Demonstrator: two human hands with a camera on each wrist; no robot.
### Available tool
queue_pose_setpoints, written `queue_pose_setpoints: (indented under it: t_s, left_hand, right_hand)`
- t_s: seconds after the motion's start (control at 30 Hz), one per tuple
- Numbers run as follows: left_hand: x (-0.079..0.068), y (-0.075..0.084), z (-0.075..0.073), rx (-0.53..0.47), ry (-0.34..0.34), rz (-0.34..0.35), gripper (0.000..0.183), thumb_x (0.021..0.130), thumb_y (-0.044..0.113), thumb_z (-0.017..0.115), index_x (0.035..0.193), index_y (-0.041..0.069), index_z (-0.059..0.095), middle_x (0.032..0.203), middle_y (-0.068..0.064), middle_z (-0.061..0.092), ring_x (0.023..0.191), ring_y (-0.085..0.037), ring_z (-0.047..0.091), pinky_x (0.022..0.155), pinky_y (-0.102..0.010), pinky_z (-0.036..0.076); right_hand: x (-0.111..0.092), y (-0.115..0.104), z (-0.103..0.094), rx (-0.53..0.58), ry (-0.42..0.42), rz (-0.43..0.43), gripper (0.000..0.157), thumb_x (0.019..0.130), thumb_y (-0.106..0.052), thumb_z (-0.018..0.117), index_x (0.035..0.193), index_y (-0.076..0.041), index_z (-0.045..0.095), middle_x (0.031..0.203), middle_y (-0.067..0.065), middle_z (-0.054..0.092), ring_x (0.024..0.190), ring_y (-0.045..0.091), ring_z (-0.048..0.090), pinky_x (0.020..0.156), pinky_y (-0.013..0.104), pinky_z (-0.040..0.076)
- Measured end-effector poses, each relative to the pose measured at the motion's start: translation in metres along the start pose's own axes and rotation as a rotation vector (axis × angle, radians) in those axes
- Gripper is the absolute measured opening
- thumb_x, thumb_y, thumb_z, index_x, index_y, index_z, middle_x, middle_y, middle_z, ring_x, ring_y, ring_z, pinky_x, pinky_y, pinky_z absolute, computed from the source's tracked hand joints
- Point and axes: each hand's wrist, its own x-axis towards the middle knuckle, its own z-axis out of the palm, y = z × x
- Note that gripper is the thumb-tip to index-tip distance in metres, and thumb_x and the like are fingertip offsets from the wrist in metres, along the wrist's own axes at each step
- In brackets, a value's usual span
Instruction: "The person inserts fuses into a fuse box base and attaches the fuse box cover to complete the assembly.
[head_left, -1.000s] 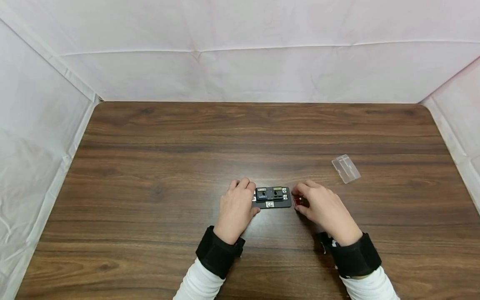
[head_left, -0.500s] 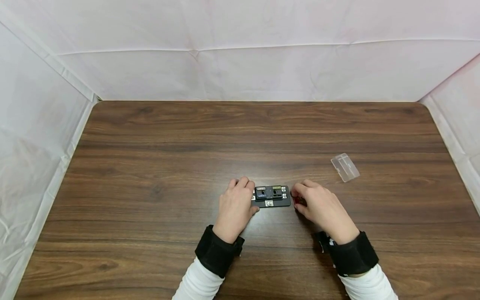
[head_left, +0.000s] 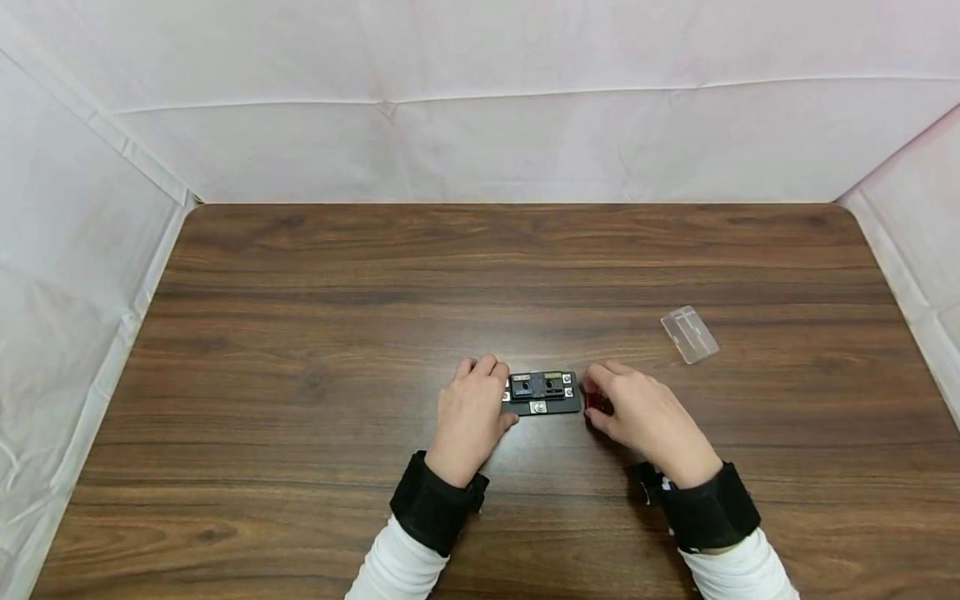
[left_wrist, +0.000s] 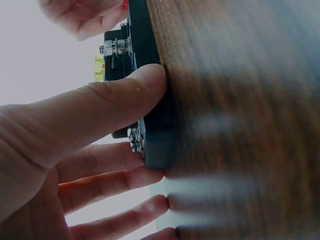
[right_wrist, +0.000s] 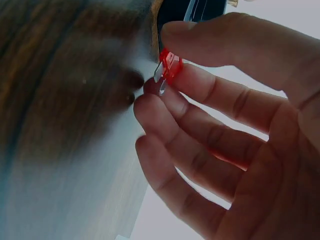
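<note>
A black fuse block (head_left: 558, 406) with metal terminal screws lies on the wooden table. My left hand (head_left: 468, 417) grips its left end, the thumb (left_wrist: 145, 82) along the near edge and the fingers round the end and far side. A yellow blade fuse (left_wrist: 99, 67) shows on the block in the left wrist view. Just off the block's right end, my right hand (head_left: 645, 412) pinches a red blade fuse (right_wrist: 172, 66) between thumb and fingertips. Its metal prongs (right_wrist: 159, 73) stick out between the fingers, and the hand partly hides it in the head view.
A clear plastic cover (head_left: 690, 335) lies on the table (head_left: 337, 292), beyond and to the right of my right hand. White cloth (head_left: 525, 142) hangs behind the table and along both sides. Black straps (head_left: 438, 504) wrap both wrists.
</note>
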Motion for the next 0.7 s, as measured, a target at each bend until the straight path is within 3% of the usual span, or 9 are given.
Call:
queue_pose_setpoints:
  t_s: [0.43, 0.7]
  left_hand:
    - [-0.0005, -0.0006, 0.0011, 0.001, 0.014, 0.009, 0.043, 0.061, 0.023, 0.084, 0.096, 0.006, 0.064, 0.098, -0.005, 0.061, 0.096, -0.025, 0.054, 0.062, -0.042, 0.056]
    - [-0.0005, -0.0011, 0.0019, 0.003, 0.018, 0.011, 0.043, 0.062, 0.022, 0.084, 0.096, 0.007, 0.064, 0.099, -0.004, 0.061, 0.096, -0.025, 0.054, 0.063, -0.042, 0.056]
  right_hand:
    - [0.0008, 0.0023, -0.0001, 0.012, -0.025, -0.004, 0.025, 0.069, -0.003, 0.072, 0.078, -0.011, 0.050, 0.065, -0.003, 0.052, 0.055, 0.012, 0.046, 0.048, 0.030, 0.039]
    - [-0.0003, 0.0018, 0.0006, -0.013, 0.010, -0.026, 0.021, 0.069, -0.001, 0.071, 0.085, -0.010, 0.059, 0.072, -0.002, 0.057, 0.061, 0.013, 0.053, 0.050, 0.034, 0.045]
